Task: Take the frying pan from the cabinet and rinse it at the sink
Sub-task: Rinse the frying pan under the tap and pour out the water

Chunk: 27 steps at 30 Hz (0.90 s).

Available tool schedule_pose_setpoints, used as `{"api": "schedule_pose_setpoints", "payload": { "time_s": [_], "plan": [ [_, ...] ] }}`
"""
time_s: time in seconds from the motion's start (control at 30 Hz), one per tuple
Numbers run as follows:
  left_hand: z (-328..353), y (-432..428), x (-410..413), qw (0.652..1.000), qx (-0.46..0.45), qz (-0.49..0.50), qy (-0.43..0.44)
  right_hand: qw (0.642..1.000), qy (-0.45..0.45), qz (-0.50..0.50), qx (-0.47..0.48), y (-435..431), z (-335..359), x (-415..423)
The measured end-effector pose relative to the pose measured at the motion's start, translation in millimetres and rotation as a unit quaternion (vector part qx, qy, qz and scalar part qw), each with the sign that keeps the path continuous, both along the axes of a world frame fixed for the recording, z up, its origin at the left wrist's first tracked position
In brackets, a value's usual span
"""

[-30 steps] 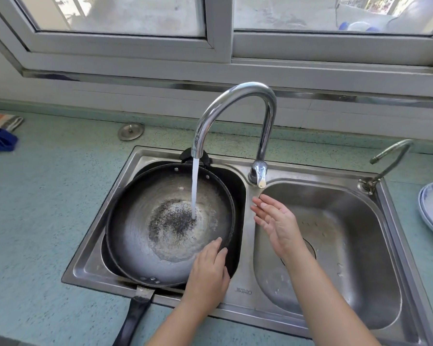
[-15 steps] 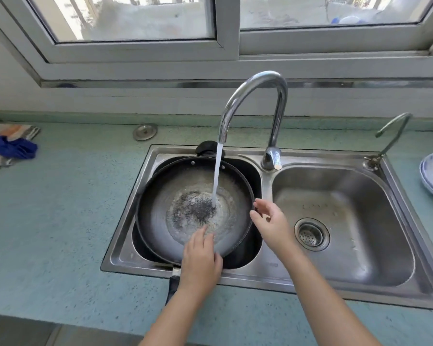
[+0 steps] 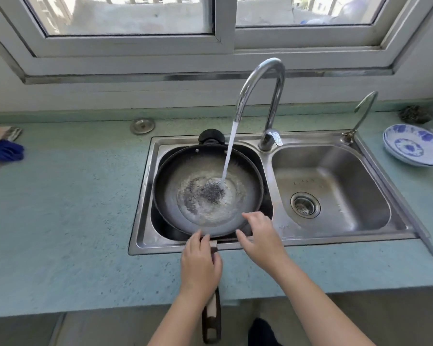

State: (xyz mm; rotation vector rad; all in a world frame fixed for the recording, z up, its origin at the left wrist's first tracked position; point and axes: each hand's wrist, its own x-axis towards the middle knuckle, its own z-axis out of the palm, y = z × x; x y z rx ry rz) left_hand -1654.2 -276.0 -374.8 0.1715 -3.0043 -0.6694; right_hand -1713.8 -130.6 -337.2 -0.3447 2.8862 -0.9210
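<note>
The dark frying pan (image 3: 183,178) lies in the left basin of the steel sink (image 3: 335,238), its long handle (image 3: 211,318) sticking out over the counter's front edge. Water (image 3: 229,151) runs from the curved faucet (image 3: 260,78) onto the pan's worn, speckled bottom. My left hand (image 3: 200,268) lies on top of the handle just behind the rim, fingers stretched towards the pan. At the pan's near right rim is my right hand (image 3: 260,237), open with fingers spread; the fingertips reach over the edge.
A black knob (image 3: 211,136) shows behind the pan. The right basin has a drain strainer (image 3: 305,204). A small second tap (image 3: 363,111), blue-and-white plates (image 3: 415,148) and a scourer (image 3: 415,114) are at the right. A blue cloth (image 3: 3,149) and a metal plug (image 3: 142,126) lie at the left.
My left hand slid back from inside the pan onto its handle. My right hand moved from the divider between the basins to the pan's near right rim. The view pulled back.
</note>
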Motion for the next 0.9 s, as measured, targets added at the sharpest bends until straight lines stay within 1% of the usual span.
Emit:
{"api": "schedule_pose_setpoints", "payload": {
  "time_s": [0.1, 0.17, 0.23, 0.3, 0.37, 0.53, 0.67, 0.73, 0.9],
  "plan": [
    [-2.9, -7.3, 17.4, 0.999, 0.046, 0.009, 0.002, 1.0, -0.008, -0.006, 0.006, -12.1, -4.5, 21.7],
    [-2.7, -10.9, 27.6, 0.997, 0.071, 0.014, -0.017, 1.0, -0.02, -0.008, 0.003, -20.2, -8.0, 35.6],
    [-1.7, -11.9, 37.2, 0.994, 0.103, 0.019, -0.018, 0.999, -0.038, -0.012, 0.0, -27.5, -10.6, 48.2],
    [1.5, -11.6, 45.7, 0.988, 0.147, 0.035, -0.027, 0.999, -0.051, -0.013, 0.003, -33.0, -13.5, 58.6],
    [7.4, -10.4, 52.2, 0.978, 0.191, 0.046, -0.065, 0.998, -0.067, -0.02, -0.003, -36.7, -15.4, 67.2],
    [11.6, -6.0, 65.1, 0.954, 0.265, 0.068, -0.122, 0.993, -0.104, -0.038, -0.032, -41.1, -18.4, 80.3],
    [15.5, 2.1, 72.8, 0.914, 0.356, 0.1, -0.164, 0.981, -0.161, -0.072, -0.075, -43.2, -19.6, 86.1],
    [15.6, 7.0, 76.0, 0.906, 0.372, 0.107, -0.172, 0.973, -0.192, -0.087, -0.095, -44.1, -21.2, 88.2],
    [12.0, 19.7, 77.2, 0.901, 0.374, 0.145, -0.167, 0.949, -0.245, -0.124, -0.155, -47.6, -22.9, 88.9]
  ]
}}
